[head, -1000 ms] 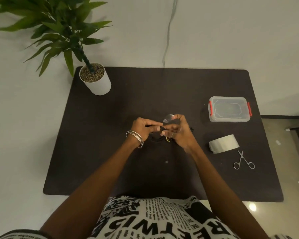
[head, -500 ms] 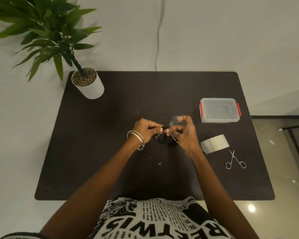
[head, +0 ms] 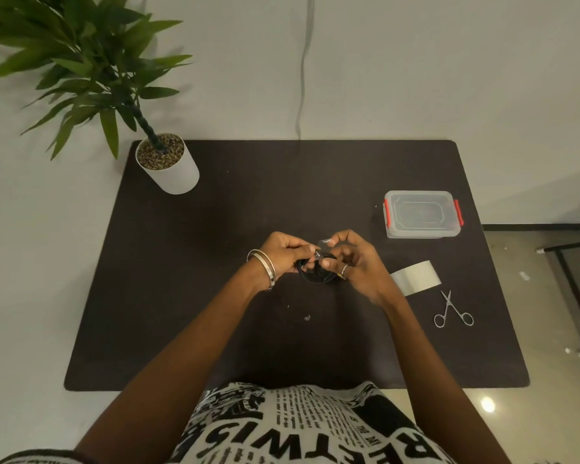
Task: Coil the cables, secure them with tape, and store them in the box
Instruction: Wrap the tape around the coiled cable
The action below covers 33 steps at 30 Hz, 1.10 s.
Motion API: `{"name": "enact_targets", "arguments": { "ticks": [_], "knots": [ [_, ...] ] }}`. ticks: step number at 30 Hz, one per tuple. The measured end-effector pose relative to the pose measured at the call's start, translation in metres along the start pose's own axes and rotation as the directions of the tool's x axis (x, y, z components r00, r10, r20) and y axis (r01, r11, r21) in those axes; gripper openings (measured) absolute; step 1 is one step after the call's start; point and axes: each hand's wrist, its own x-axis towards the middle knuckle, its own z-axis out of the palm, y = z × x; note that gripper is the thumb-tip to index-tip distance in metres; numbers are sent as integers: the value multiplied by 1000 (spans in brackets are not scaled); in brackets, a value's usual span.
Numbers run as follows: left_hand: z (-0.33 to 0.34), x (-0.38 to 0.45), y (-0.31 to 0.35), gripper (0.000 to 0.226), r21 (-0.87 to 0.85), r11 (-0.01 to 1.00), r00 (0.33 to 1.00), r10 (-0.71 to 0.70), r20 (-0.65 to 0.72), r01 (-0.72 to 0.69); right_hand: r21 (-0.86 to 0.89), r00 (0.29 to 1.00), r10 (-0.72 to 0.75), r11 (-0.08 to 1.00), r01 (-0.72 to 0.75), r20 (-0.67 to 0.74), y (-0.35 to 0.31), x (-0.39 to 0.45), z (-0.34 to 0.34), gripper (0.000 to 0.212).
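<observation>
Above the middle of the dark table mat [head: 215, 262], the left hand [head: 283, 254] and right hand [head: 355, 262] pinch a small black coiled cable [head: 315, 275] and clear tape strip [head: 325, 243]; light, springy, best gripped across its loops.

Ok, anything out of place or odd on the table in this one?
Nothing major. A few small pale scraps lie on the dark table before the hands, likely tape bits. The storage box has its lid on.

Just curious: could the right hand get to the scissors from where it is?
Probably yes: the scissors lie in the open beside the right hand, nothing between, though it holds cable and tape.
</observation>
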Motion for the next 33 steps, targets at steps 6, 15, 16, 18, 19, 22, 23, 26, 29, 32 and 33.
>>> {"name": "enact_targets", "arguments": {
  "ticks": [6, 15, 16, 18, 19, 22, 23, 26, 29, 32, 33],
  "knots": [
    [0, -3, 0, 15, 17, 1000, 1000, 19, 17, -19, -13, 999, -2, 1000, 1, -39, 2, 1, 2, 14],
    [5, -8, 2, 18, 131, 989, 997, 68, 28, -71, -207, 990, -18, 978, -11, -138, 7, 3, 3, 22],
    [6, -8, 2, 17, 149, 986, 997, 72, 26, -75, -236, 989, -27, 972, -8, -148, 7, 3, 3, 22],
    [8, -7, 2, 17, 179, 981, 997, 74, 15, -75, -304, 987, -36, 952, -15, -159, 7, 2, 4, 23],
    [9, -6, 2, 17, 188, 979, 997, 72, 7, -72, -334, 986, -32, 942, -26, -166, 7, 2, 5, 23],
    [12, -5, 1, 18, 189, 979, 997, 75, -16, -70, -378, 971, -34, 924, -59, -235, 6, 0, 11, 33],
    [12, -5, 1, 19, 190, 979, 996, 83, -17, -78, -387, 963, -47, 920, -62, -265, 6, -1, 14, 42],
    [11, -5, 0, 18, 220, 969, 993, 118, -5, -113, -335, 939, -65, 940, -56, -339, 6, -2, 18, 51],
    [9, -2, -1, 21, 240, 962, 991, 134, -6, -129, -194, 917, 17, 976, -103, -398, 4, -2, 19, 43],
    [9, 0, -2, 18, 319, 937, 987, 159, -20, -144, -81, 908, 86, 988, -130, -410, 9, 0, 18, 38],
    [10, 1, -3, 15, 345, 926, 985, 171, -21, -153, -43, 906, 107, 990, -136, -410, 9, 0, 16, 37]
  ]
}}
